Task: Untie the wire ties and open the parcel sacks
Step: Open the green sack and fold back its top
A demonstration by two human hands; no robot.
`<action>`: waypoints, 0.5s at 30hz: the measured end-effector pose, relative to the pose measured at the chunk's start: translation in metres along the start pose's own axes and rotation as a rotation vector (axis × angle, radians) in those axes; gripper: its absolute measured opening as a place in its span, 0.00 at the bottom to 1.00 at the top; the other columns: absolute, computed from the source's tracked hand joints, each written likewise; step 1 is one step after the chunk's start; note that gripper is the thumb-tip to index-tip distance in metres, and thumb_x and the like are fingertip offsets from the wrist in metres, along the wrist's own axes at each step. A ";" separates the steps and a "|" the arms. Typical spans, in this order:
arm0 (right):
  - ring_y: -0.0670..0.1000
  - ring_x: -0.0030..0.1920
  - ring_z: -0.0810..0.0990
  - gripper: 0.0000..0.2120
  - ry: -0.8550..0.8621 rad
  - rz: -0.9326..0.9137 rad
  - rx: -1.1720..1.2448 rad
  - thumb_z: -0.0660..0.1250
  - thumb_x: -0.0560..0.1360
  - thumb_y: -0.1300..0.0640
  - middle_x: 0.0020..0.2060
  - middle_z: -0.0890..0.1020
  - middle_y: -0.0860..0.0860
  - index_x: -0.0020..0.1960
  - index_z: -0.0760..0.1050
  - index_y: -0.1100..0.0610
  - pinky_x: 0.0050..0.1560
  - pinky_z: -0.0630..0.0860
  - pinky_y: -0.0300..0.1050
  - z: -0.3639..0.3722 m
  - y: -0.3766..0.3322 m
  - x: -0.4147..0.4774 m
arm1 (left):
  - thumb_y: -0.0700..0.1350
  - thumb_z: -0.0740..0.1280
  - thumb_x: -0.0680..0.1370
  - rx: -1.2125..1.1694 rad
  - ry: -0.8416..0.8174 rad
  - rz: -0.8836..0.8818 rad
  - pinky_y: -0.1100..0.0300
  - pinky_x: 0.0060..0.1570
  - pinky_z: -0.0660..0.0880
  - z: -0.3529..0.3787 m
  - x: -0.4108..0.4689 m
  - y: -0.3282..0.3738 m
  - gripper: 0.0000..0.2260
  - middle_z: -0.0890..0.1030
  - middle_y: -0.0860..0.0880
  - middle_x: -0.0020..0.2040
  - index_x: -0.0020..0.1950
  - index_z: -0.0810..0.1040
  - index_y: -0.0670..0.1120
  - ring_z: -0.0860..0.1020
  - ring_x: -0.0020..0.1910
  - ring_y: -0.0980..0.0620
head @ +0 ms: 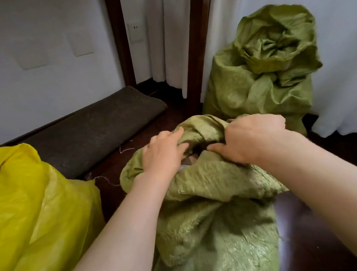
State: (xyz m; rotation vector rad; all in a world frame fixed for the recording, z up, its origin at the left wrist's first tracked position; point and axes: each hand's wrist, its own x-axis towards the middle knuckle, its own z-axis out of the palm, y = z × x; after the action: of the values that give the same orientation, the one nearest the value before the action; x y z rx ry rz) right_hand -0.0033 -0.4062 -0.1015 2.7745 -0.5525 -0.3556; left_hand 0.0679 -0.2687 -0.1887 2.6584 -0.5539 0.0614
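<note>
Between the two hands, at the fingertips of both, sits the bunched mouth of the near green sack [201,133]. Left hand [164,151]: fingers curled, closed on a fold of cloth on its own side of the neck. Right hand [250,138]: fingers hooked over the rim, closed on the cloth of the opposite side, thumb pointing inward toward the gap. A small dark opening shows just inside both thumbs; something pale is visible within, not identifiable. No wire tie visible at the neck; cannot tell whether it is off or hidden in the folds. Judgement: the neck's gather runs side to side from one hand to the other, so the next pull should be outward, hands apart, along that line. Both hands equally near. Beyond the right hand stands a second green sack [262,69], mouth still crumpled. Outside the left forearm lies a yellow bag [29,211].
</note>
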 end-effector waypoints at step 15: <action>0.58 0.44 0.78 0.07 0.187 0.324 1.255 0.60 0.72 0.67 0.42 0.77 0.58 0.48 0.75 0.64 0.42 0.75 0.49 0.043 0.045 0.083 | 0.42 0.66 0.77 -1.378 0.143 -0.799 0.52 0.46 0.78 -0.060 -0.006 -0.016 0.08 0.80 0.43 0.45 0.54 0.77 0.41 0.79 0.42 0.46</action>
State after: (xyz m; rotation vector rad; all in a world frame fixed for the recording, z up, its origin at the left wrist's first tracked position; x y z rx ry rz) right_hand 0.0436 -0.4901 -0.1419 3.6350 -1.5614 0.5233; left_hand 0.0714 -0.2286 -0.1410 1.3208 0.4438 -0.2656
